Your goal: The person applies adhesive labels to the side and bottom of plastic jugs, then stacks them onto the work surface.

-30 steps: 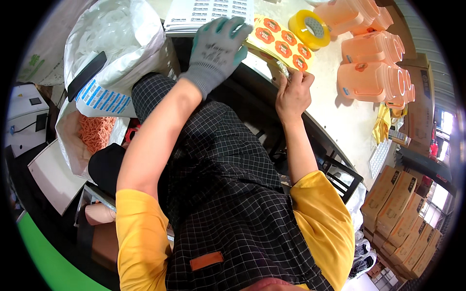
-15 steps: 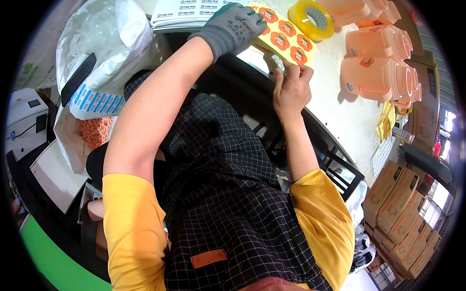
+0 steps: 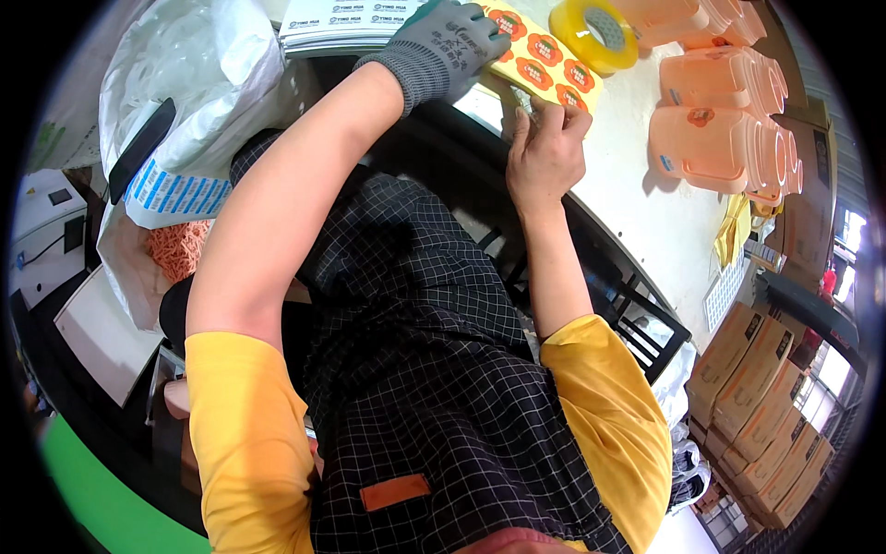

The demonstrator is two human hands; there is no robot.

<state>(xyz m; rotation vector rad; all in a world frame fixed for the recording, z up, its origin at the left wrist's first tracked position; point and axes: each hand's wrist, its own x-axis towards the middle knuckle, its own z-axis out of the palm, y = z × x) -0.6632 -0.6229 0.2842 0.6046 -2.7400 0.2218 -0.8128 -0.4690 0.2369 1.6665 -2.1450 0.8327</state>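
Note:
A yellow sticker sheet [image 3: 543, 57] printed with red flower-shaped stickers lies at the near edge of the white table. Over its left side bends my left hand [image 3: 448, 53] in a grey knitted glove, its fingertips closed on the sheet. My bare right hand [image 3: 548, 155] pinches the sheet's near edge, thumb below and fingers on top. Something shiny and crinkled shows beside the right thumb, too small to name. Just beyond the sheet lies a roll of clear yellow tape [image 3: 595, 35].
Stacked printed white sheets [image 3: 346, 28] lie left of my glove. Peach plastic jars [image 3: 697, 146] line the table's [image 3: 637, 217] right side. A white bag [image 3: 198, 78] of clear plastic pieces stands at left, pink shreds [image 3: 177, 249] below it. Cardboard boxes [image 3: 752, 388] are stacked at right.
My right hand has shifted slightly left along the sheet's near edge. The gloved left hand stays nearly in place on the sheet. The whole view has moved a little.

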